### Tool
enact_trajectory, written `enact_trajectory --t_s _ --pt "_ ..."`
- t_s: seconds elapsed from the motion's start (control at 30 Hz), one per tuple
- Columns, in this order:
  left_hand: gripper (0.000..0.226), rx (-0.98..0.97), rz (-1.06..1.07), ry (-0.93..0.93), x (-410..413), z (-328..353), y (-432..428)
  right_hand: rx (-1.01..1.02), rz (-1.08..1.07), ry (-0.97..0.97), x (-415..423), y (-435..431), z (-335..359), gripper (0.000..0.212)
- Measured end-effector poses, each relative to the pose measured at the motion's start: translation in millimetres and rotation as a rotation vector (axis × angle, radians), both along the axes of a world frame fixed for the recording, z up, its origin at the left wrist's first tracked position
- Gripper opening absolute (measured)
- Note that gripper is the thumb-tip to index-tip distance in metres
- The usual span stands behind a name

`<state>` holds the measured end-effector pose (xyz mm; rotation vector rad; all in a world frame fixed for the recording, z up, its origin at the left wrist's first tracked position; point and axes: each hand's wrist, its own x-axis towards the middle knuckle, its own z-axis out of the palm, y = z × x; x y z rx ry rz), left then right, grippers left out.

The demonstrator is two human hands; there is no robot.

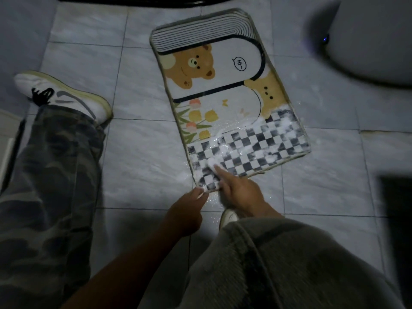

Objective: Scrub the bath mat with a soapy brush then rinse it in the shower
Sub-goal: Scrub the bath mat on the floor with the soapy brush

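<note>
Bath mat (225,90) lies flat, checkered end foamy.

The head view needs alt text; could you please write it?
A right hand scrubs the foamy checkered end of a bear-print bath mat with a white brush, while the left hand pinches its near corner on a tiled floor.

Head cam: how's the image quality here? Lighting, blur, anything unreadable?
Head view: dim and underexposed, with dark corners. The right hand and the white thing under it are smeared by motion, so what it holds is unreadable. The left hand, pinching the bath mat corner, is sharper. The wet foam glints, and the mat print stays legible.
</note>
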<state>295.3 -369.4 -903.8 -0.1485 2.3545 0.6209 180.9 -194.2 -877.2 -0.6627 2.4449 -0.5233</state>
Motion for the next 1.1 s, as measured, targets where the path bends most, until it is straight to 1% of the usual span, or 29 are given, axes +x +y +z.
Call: enact_trajectory --t_s 0.03,0.07,0.1,0.13,0.2,0.27,0.33,0.4,0.5,0.57,0.63,0.67,0.73,0.8,0.87,0.9,0.97,1.1 --pt "0.069 -0.012 -0.021 0.0 -1.8 -0.4 -1.6 0.016 -0.095 0.026 -3.0 -1.8 5.8 0.049" --pt "0.07 -0.026 -0.045 0.004 -4.4 0.0 -3.0 -0.02 -0.146 0.066 -3.7 -0.8 7.0 0.05" --pt "0.069 -0.041 -0.08 0.02 -7.3 2.6 -2.5 -0.023 -0.18 0.057 -6.0 1.2 8.4 0.051" --pt "0.068 -0.054 -0.111 0.042 -9.2 4.7 -2.8 -0.019 -0.137 0.046 -6.9 -3.6 9.3 0.053" --pt "0.063 -0.071 -0.101 0.059 -12.2 8.3 -4.1 -0.006 -0.01 -0.032 4.8 -24.7 10.3 0.052" --pt "0.06 -0.059 -0.076 0.07 -13.4 7.6 -6.0 0.007 0.103 -0.023 13.4 -40.6 5.9 0.052" --pt "0.06 -0.047 -0.082 0.094 -13.2 8.2 -6.0 0.012 0.096 0.018 -1.0 -34.6 -6.1 0.05" --pt "0.064 -0.012 -0.065 0.122 -11.1 7.9 -7.2 0.006 -0.01 0.063 -18.1 -11.3 -4.3 0.049" --pt "0.064 -0.018 -0.056 0.209 -10.5 11.3 -9.3 -0.006 -0.283 0.129 -53.1 31.8 -8.8 0.051" --pt "0.061 -0.032 -0.039 0.272 -13.4 13.8 -9.6 -0.031 -0.361 0.138 -63.5 40.2 -13.2 0.051" --pt "0.062 -0.047 -0.012 0.27 -15.2 15.4 -9.6 -0.095 -0.395 0.125 -56.3 27.2 -13.7 0.051" --pt "0.064 -0.05 0.005 0.256 -15.4 14.7 -9.4 -0.152 -0.419 0.079 -48.6 15.7 -10.1 0.051" --pt "0.07 -0.046 0.037 0.223 -16.4 14.0 -8.4 -0.203 -0.362 -0.025 -30.0 -7.7 -5.2 0.052" --pt "0.076 -0.041 0.061 0.204 -19.8 14.4 -6.1 -0.178 -0.206 -0.081 -12.8 -27.1 -1.1 0.054" --pt "0.078 -0.053 0.05 0.194 -25.3 14.1 -4.8 -0.154 -0.073 -0.037 -8.1 -25.1 -2.1 0.052" --pt "0.078 -0.064 0.04 0.184 -27.7 14.0 -4.1 -0.135 -0.056 0.004 -14.9 -15.3 -4.3 0.052" --pt "0.08 -0.088 0.016 0.15 -29.9 13.5 -4.3 -0.103 -0.137 0.039 -41.1 16.8 -6.2 0.05" --pt "0.084 -0.094 0.021 0.092 -33.2 14.6 0.1 0.004 -0.474 0.104 -98.5 87.4 -8.0 0.049"
